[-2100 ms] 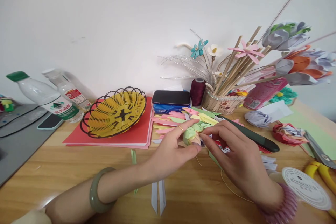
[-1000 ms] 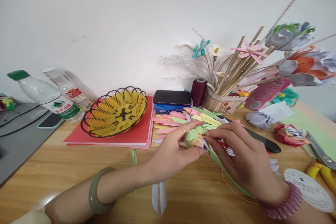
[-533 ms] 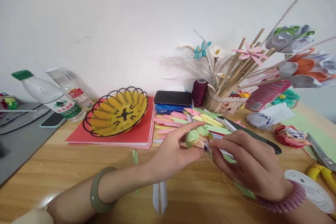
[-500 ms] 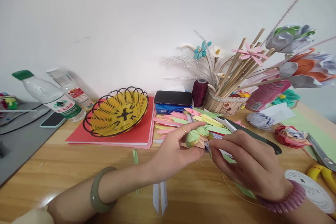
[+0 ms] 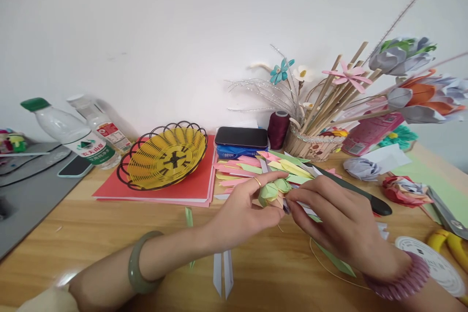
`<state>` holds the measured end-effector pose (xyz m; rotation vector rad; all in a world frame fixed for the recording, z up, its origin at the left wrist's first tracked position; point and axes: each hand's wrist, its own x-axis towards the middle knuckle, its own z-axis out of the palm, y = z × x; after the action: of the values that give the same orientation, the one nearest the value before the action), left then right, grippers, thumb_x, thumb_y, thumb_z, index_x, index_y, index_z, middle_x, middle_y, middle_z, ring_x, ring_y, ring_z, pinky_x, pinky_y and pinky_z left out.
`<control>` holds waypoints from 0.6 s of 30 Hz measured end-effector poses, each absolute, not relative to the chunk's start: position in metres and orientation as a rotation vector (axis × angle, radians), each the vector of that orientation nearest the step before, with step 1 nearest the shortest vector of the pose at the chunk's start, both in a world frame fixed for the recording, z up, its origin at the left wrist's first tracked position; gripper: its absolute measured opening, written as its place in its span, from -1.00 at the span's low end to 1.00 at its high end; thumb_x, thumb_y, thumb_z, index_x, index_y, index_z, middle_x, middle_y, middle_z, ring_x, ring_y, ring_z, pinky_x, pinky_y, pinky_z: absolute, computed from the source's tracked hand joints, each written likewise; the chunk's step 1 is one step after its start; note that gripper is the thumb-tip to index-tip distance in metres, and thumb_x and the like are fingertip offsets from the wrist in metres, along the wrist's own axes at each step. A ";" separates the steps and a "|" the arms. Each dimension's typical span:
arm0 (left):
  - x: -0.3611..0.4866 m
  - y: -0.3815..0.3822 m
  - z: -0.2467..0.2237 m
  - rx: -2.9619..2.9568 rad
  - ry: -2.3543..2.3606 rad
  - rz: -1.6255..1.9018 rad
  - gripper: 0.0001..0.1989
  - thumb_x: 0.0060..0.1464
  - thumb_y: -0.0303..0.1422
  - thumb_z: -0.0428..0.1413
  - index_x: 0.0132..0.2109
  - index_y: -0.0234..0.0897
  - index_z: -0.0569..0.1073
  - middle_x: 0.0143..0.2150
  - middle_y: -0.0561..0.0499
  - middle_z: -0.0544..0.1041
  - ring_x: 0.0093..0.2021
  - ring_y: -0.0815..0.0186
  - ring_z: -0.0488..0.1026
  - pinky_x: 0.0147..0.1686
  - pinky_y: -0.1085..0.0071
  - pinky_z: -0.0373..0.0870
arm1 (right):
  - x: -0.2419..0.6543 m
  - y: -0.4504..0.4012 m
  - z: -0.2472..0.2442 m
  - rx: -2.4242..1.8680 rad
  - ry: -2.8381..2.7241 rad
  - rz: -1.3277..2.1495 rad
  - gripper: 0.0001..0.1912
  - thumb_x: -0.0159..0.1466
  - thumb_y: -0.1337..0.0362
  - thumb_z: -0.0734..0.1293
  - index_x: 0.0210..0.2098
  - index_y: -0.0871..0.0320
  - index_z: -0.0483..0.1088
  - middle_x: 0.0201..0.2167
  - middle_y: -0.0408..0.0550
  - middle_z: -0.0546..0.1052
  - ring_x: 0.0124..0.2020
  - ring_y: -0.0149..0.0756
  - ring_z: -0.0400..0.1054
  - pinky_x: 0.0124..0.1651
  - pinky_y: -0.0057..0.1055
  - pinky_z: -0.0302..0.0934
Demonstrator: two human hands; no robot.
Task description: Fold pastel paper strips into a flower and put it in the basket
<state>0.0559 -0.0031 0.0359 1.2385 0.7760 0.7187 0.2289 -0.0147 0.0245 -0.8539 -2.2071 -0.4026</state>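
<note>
A small folded-paper flower (image 5: 271, 192), light green with peach and purple parts, is held above the table. My left hand (image 5: 243, 209) grips it from the left, thumb below and index finger over the top. From the right, my right hand (image 5: 334, 219) pinches the flower's lower right side near a purple piece; its fingertips hide what exactly they press. Behind the hands lies a heap of folded paper strips (image 5: 241, 168) in pink, yellow, green and white. Two white folded strips (image 5: 223, 273) and a green one (image 5: 188, 217) lie nearer to me.
A yellow basket (image 5: 153, 156) rests on red paper (image 5: 113, 190) at left, beside two bottles (image 5: 73, 131) and a phone (image 5: 75, 167). Behind stand a thread spool (image 5: 278, 129) and a flower holder (image 5: 310, 144). To the right are a white reel (image 5: 431, 265) and scissors (image 5: 448, 217).
My right hand has shifted slightly left, with its fingertips closer in against the flower. The left hand keeps its grip, and the camera view has moved a little.
</note>
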 end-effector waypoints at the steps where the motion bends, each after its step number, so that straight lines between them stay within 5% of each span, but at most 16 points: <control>1: 0.056 -0.003 0.037 1.239 0.784 0.717 -0.52 -0.09 -0.46 0.07 0.05 -0.23 0.28 -0.44 0.11 0.24 -0.43 0.48 0.16 -0.35 0.50 0.25 | 0.228 -0.014 0.025 -0.866 -2.213 -0.385 -0.90 0.16 0.45 0.26 -0.31 0.20 0.29 -0.46 -0.09 0.38 -0.46 -0.43 0.24 -0.47 -0.49 0.16; 18: 0.058 -0.002 0.035 1.181 0.879 0.757 -0.66 -0.10 -0.47 0.00 -0.10 -0.24 0.38 -0.33 0.06 0.38 -0.39 0.48 0.30 -0.44 0.55 0.37 | 0.217 -0.019 0.024 -1.019 -2.152 -0.298 -0.97 0.14 0.41 0.27 -0.39 0.18 0.32 -0.47 -0.10 0.40 -0.48 -0.42 0.27 -0.47 -0.49 0.12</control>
<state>0.0577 -0.0025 0.0352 1.1808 0.8792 0.7571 0.2171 -0.0193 0.0237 -1.0193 -2.1516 -0.2978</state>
